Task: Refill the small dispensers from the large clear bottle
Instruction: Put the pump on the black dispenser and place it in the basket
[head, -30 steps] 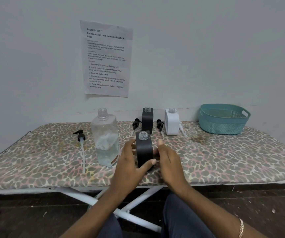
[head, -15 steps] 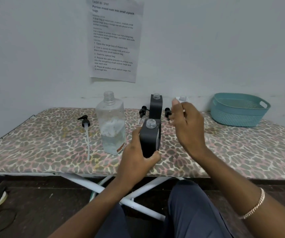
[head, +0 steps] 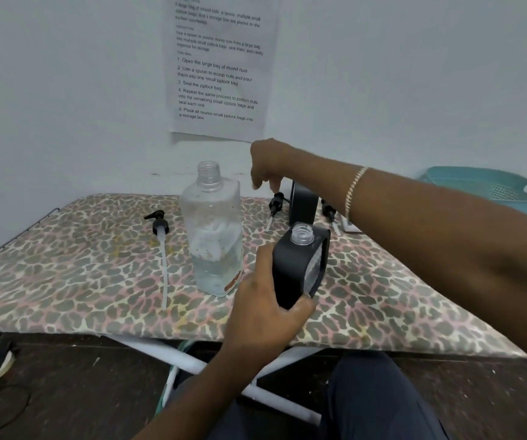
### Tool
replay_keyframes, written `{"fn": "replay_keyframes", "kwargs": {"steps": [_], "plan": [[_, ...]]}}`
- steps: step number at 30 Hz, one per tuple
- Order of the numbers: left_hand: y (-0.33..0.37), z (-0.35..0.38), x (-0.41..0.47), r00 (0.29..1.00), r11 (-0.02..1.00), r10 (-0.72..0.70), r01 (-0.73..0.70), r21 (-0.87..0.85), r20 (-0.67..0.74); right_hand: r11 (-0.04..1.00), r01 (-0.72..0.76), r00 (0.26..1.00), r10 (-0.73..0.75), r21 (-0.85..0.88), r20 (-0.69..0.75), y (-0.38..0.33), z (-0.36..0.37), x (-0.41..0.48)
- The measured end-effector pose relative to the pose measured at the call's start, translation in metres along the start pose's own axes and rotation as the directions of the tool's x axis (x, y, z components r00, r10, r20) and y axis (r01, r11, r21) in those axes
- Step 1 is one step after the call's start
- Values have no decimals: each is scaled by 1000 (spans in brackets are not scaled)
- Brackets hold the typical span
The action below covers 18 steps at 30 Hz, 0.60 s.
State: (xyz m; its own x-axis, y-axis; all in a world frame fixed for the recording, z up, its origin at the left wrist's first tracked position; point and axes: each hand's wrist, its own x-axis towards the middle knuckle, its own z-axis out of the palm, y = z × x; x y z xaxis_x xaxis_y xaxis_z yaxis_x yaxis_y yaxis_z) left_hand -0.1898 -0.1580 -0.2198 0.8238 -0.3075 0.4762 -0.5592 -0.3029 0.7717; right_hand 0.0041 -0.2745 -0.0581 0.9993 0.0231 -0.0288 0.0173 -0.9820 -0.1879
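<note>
lying loose at the left of the surface (head: 65,265) is a pump head (head: 160,222) with its long tube, light and likely to roll. next stands the large clear bottle (head: 213,236), upright and uncapped, with liquid in its lower part; i judge it bottom-heavy, smooth and slightly squeezable, best gripped round the body, not the neck. just beside it the left hand (head: 263,312) holds a small black dispenser (head: 297,271) tilted, mouth open, fingers wrapped round its lower body; it looks stiff and light, and whether its base touches the surface i cannot tell. the right hand (head: 266,166) hangs above a second pump (head: 276,203), fingers loosely curled, pinching nothing. the forearm partly covers another black dispenser (head: 303,203) and nearly hides something white (head: 349,227). the teal basket (head: 490,192) is partly blocked too.
</note>
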Motion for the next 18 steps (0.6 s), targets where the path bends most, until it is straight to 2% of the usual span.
{"fn": "replay_keyframes", "kwargs": {"steps": [4,8,12,13,14,15,16,18], "plan": [[-4,0,1,999,999,32,-32,-2,3,969,-129,957,177,-211,230,-10,28,29],[-6,2,1,1000,1000,23,-23,6,-6,962,-14,984,61,-271,169,5,39,39],[-9,4,0,1000,1000,14,-14,1,-5,854,100,970,31,-510,243,-7,56,40],[-9,4,0,1000,1000,17,-17,4,-5,858,102,960,49,-504,276,-9,63,41],[-8,4,-1,1000,1000,18,-18,7,-5,888,143,950,0,-437,311,-3,71,44],[-8,4,-1,1000,1000,16,-16,7,-4,892,141,960,-16,-430,280,0,71,45],[-7,3,-1,1000,1000,14,-14,7,-4,906,74,977,17,-416,212,4,65,40],[-6,2,-1,1000,1000,11,-11,9,-1,972,-30,990,61,-235,128,3,48,35]]}}
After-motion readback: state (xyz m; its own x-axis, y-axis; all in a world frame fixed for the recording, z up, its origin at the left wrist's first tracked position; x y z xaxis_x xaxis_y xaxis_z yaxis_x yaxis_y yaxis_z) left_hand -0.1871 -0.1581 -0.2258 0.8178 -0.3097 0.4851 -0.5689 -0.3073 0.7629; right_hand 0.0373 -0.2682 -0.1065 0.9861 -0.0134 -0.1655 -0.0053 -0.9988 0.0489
